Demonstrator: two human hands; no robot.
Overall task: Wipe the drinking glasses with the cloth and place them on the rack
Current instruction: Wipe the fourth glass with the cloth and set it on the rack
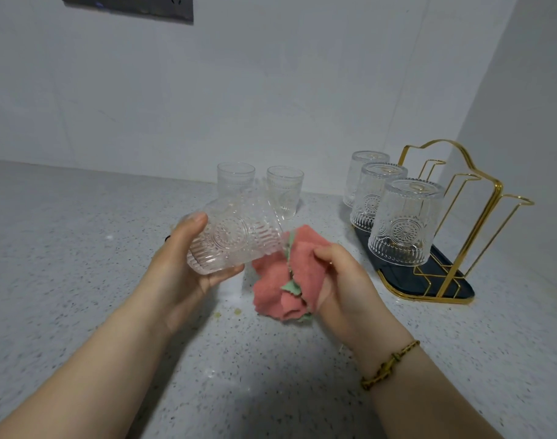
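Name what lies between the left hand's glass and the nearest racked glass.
Head view: the pink cloth, gripped by the right hand, sits between the held glass and the nearest racked glass; beyond it, bare countertop.

Single head-worn wide-angle view, forward and down, close over the countertop (65,242).

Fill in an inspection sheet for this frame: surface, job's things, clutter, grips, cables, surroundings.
Surface: speckled grey countertop.
Job's things: three upturned glasses on the gold rack; two upright glasses behind on the countertop; tilted glass; pink cloth.
Clutter: small yellowish spots near the cloth.
Grips: left hand holds the tilted glass; right hand grips the pink cloth.
Cables: nothing seen.
Surroundings: white walls; dark wall panel, top left.
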